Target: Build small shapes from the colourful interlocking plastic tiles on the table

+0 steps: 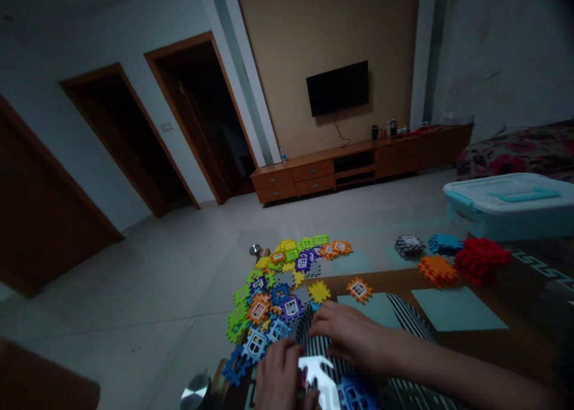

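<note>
My left hand (pixel 277 375), at the bottom middle, has its fingers bent around the left side of a bright white toothed piece (pixel 319 379); the thumb lies across its lower edge. Just above that piece, my right hand (pixel 347 333) is curved, fingers loosely bent and apart, with nothing visible in it. Beside the white piece is a blue window-pattern building piece (pixel 354 393), partly cut off by the frame. Left of my hands lies a heap of interlocking plastic pieces, among them a purple window piece (pixel 291 308) and a yellow piece (pixel 320 291). Striped cloth (pixel 406 311) shows beneath my right arm.
On the right are red pieces (pixel 482 260), orange pieces (pixel 437 271), blue pieces (pixel 445 243) and black-and-grey pieces (pixel 409 246) in piles. Behind them stands a lidded plastic box (pixel 506 216). A single orange window piece (pixel 359 290) lies near the table's far edge.
</note>
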